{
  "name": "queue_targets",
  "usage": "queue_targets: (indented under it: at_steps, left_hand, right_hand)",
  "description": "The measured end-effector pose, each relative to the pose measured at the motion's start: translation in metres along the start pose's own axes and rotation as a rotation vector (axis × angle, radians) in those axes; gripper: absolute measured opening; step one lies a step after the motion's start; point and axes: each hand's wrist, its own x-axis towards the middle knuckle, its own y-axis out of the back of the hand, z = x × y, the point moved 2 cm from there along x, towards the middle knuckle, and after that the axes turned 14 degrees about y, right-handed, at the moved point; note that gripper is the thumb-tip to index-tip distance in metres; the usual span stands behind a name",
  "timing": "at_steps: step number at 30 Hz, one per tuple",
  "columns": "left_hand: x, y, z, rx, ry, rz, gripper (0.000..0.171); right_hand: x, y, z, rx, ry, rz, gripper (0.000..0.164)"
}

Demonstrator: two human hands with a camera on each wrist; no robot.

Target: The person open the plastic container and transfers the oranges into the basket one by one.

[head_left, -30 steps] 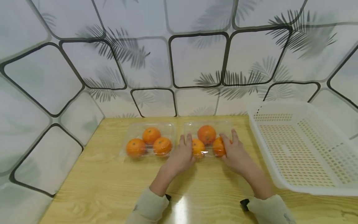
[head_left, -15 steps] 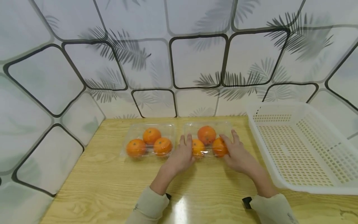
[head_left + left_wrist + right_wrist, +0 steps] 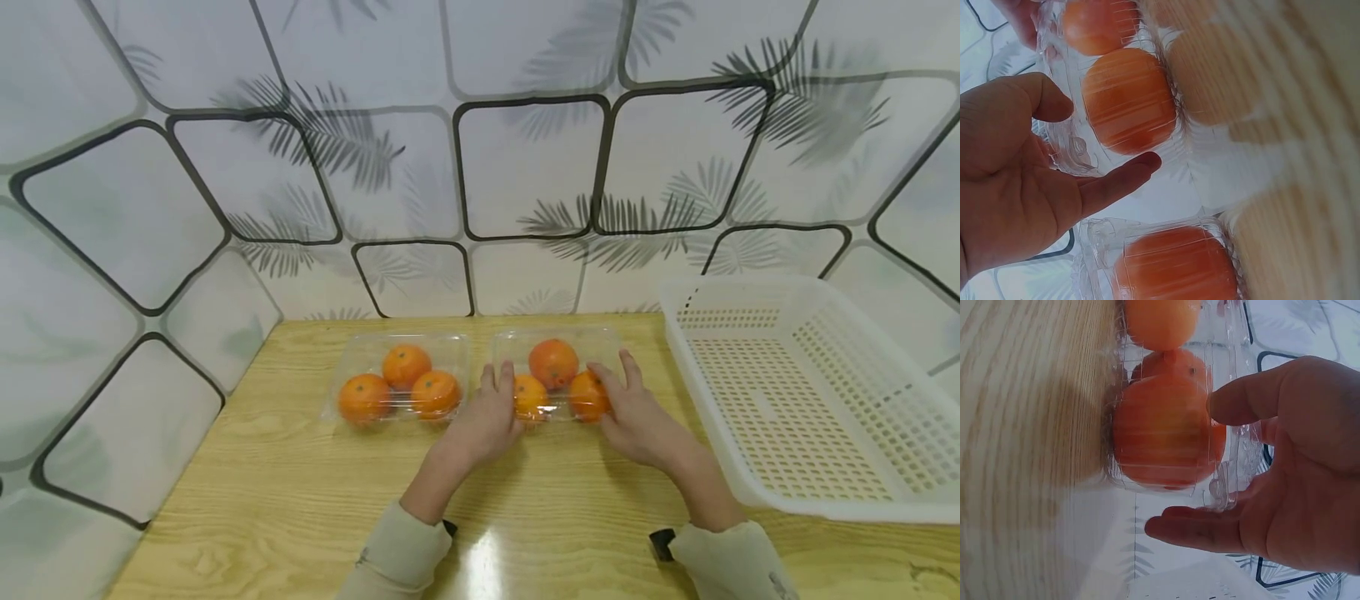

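Observation:
A clear plastic clamshell box [image 3: 592, 337] holding 3 oranges stands near the back of the wooden table. My left hand [image 3: 483, 421] holds its left front corner, the thumb [image 3: 1054, 103] against the front and the longer fingers along the left side. At the opposite front corner my right hand [image 3: 637, 421] holds the box the same way, thumb [image 3: 1241, 403] on the front face beside an orange [image 3: 1169, 434]. Both hands stay partly spread rather than clenched. Left of my left hand sits a second clear box [image 3: 450, 343], also with 3 oranges.
To the right stands a large white perforated plastic basket [image 3: 720, 433], its near rim close to my right forearm. A patterned cloth or sheet [image 3: 532, 167] covers the wall behind the table and the left side. The wooden table [image 3: 300, 500] extends toward me.
Both hands stay at the box's corners. My right hand has shifted only slightly, and the view has tilted a little; boxes and basket keep their places.

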Motion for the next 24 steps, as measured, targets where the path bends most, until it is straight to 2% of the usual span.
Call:
queue_targets:
  at_steps: [12,18,24]
  left_hand:
    - [0.003,-0.002,0.004,0.026,0.006,0.022,0.078]
    - [0.001,-0.005,0.006,0.036,0.034,0.049,0.078]
    - [0.001,-0.005,0.005,0.080,0.017,0.098,0.073]
  right_hand:
    - [0.005,-0.010,-0.004,-0.116,-0.183,-0.062,0.064]
    - [0.005,-0.015,-0.006,-0.158,-0.187,-0.070,0.063]
    - [0.006,-0.012,-0.003,-0.178,-0.142,-0.057,0.067]
